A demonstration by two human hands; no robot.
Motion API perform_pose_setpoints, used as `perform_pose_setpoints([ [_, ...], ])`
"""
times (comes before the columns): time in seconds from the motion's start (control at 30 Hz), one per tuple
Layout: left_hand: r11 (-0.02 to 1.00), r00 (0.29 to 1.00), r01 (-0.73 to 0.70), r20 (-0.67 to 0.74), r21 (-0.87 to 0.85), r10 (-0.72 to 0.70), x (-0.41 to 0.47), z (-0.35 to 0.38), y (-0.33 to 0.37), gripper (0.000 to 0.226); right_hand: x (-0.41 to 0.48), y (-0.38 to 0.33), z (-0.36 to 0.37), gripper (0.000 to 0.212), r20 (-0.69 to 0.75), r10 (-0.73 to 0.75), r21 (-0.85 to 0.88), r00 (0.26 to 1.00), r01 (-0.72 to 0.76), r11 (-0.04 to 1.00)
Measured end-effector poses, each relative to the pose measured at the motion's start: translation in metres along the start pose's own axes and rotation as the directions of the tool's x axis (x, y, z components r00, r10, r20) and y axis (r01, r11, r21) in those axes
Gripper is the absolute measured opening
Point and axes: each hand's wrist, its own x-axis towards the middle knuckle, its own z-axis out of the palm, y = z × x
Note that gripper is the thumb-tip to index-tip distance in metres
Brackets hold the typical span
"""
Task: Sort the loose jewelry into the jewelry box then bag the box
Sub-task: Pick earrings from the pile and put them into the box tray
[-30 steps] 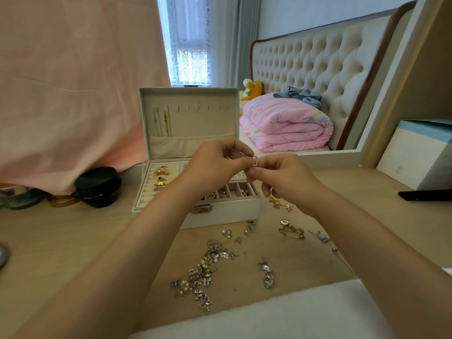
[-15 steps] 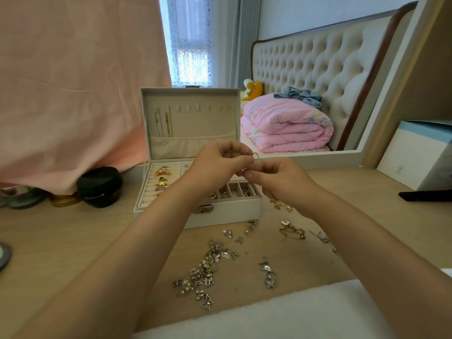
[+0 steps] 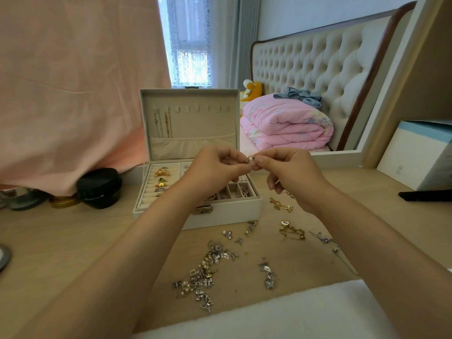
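A white jewelry box (image 3: 220, 212) stands open on the wooden desk, its lid upright with chains hanging inside. Gold rings sit in its left ring rolls (image 3: 160, 179). My left hand (image 3: 215, 171) and my right hand (image 3: 291, 174) meet above the box's right side, both pinching one small silver ring (image 3: 251, 159) between fingertips. Loose jewelry lies on the desk in front of the box: a heap of silver and pearl pieces (image 3: 205, 267), a gold bracelet (image 3: 292, 231), a gold chain (image 3: 281, 204) and silver pendants (image 3: 267, 275).
A black round case (image 3: 99, 187) and a gold tin (image 3: 64, 200) sit left of the box under a pink cloth (image 3: 73, 81). A white-and-blue carton (image 3: 420, 155) and a black object (image 3: 425, 195) are at right. White fabric (image 3: 269, 314) covers the near edge.
Both hands stayed joined over the box. The ring between the fingertips has turned and risen slightly, and the right hand has shifted a little.
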Motion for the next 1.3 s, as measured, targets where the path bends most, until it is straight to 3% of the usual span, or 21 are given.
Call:
perform_pose_setpoints([
  [0.3,0.99,0.982,-0.052,0.188,0.134,0.026,0.002,-0.01,-0.002,0.017,-0.001,-0.01,0.003,0.006,-0.108,-0.11,-0.085,0.988,0.101,0.991],
  [0.5,0.981,0.99,-0.101,0.112,0.164,0.083,0.002,0.0,-0.008,0.004,-0.001,-0.011,0.004,0.005,-0.15,-0.233,-0.198,0.961,0.202,0.959],
  [0.63,0.979,0.994,-0.072,0.096,0.193,0.055,0.001,0.004,-0.015,0.002,0.0,-0.002,0.006,0.008,-0.128,-0.234,-0.287,0.964,0.189,0.939],
  [0.7,0.95,0.99,-0.097,0.128,0.295,0.061,0.001,0.003,-0.013,0.001,0.001,0.001,0.006,0.006,-0.112,-0.208,-0.317,0.972,0.164,0.934],
  [0.8,0.838,0.987,-0.124,0.156,0.532,0.047,0.002,0.0,-0.005,0.004,0.0,0.006,0.007,0.009,-0.064,-0.188,-0.405,0.98,0.147,0.903],
  [0.87,0.774,0.986,-0.146,0.156,0.616,0.063,0.004,-0.004,-0.002,0.02,-0.001,0.008,0.007,0.013,-0.035,-0.181,-0.462,0.983,0.145,0.875],
  [0.97,0.784,0.977,-0.174,0.202,0.595,0.064,0.005,-0.012,-0.005,0.032,-0.002,0.009,0.008,0.016,0.03,-0.123,-0.522,0.992,0.12,0.844],
  [1.13,0.776,0.975,-0.175,0.217,0.606,0.05,0.005,-0.018,-0.011,0.017,-0.005,0.013,0.015,0.008,0.14,-0.096,-0.696,0.986,0.166,0.699],
  [1.3,0.773,0.96,-0.234,0.264,0.59,0.089,0.002,-0.018,-0.013,0.017,-0.004,0.012,0.012,0.005,0.11,-0.119,-0.722,0.987,0.162,0.673],
])
